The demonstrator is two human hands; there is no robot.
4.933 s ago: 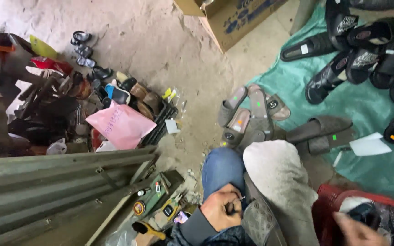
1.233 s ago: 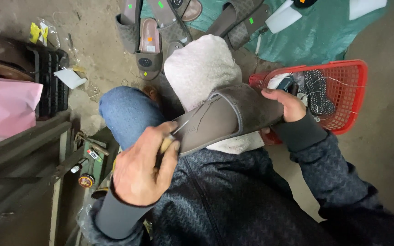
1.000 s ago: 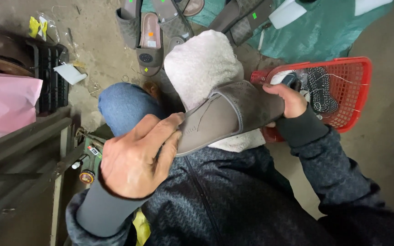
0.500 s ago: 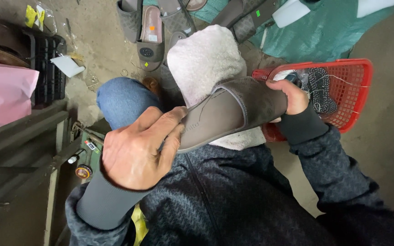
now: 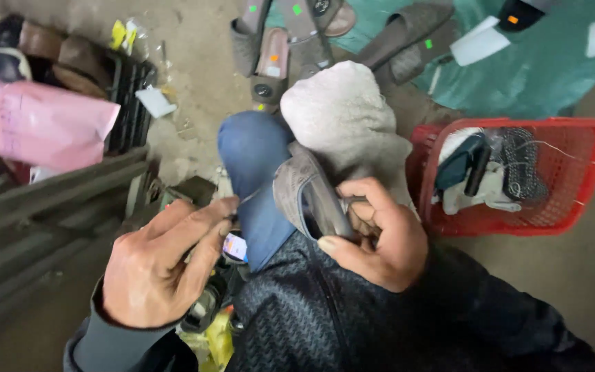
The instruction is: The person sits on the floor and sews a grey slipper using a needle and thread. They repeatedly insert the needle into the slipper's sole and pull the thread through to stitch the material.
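Slipper is now turned on edge vs. 0.5 s ago, gripped at strap by right hand; left hand pinches thread. Light, bendy; best held by sole edge.

Pink bag lying far left, flat and crumpled. Yellow packets top left on floor. White cards on green sheet top right.

Red mesh basket on the floor, pink bag, green tarp, loose slippers
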